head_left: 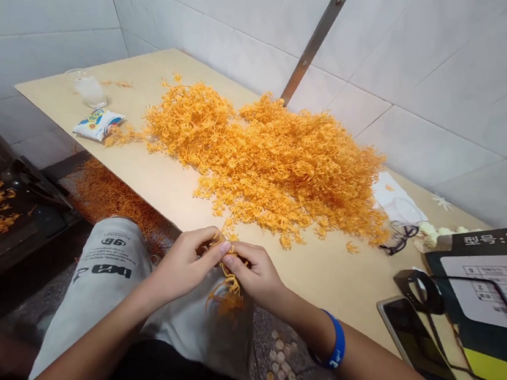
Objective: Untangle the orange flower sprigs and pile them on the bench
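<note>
Close together above the lap, at the table's near edge, are my left hand (199, 253) and my right hand (256, 272). Their thumbs and fingers pinch a thin string of orange spidery flower-like pieces (231, 283), which dangles below the fingertips. The fingers hide part of the string. Just beyond the hands, a large heap of similar orange pieces (279, 162) spreads over the tan tabletop (165, 194). My right wrist wears a blue band (337, 342).
On the left stand a clear cup (90, 91) and a snack packet (97, 124). Glasses (399, 239), a phone (420, 340), a dark ring-shaped object (419, 290) and a printed box (492, 275) lie right. A metal bar (315, 46) rises behind the heap. More orange pieces (114, 194) lie below.
</note>
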Demonstrator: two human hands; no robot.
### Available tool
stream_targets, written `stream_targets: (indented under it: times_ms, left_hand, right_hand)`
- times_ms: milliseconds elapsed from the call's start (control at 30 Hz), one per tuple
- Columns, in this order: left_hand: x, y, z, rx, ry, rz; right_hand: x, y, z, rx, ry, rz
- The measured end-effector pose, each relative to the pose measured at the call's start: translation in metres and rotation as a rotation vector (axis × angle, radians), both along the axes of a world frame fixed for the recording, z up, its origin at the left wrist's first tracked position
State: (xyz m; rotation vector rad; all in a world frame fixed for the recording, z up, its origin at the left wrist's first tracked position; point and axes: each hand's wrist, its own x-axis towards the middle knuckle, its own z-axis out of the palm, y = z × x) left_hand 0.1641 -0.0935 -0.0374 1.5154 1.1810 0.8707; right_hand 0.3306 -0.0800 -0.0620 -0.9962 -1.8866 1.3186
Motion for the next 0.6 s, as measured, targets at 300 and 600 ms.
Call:
stream_targets:
  times_ms: [300,600]
  left_hand:
    - [0.000,-0.005,0.003,-0.187,-0.315,0.142]
    - [0.007,-0.010,-0.009,-0.346,-0.562,0.157]
  right_hand:
    - [-0.001,-0.004,0.002,0.134,-0.064,-0.053]
    - [-0.001,-0.007,-0.003,0.233,-0.122,-0.002]
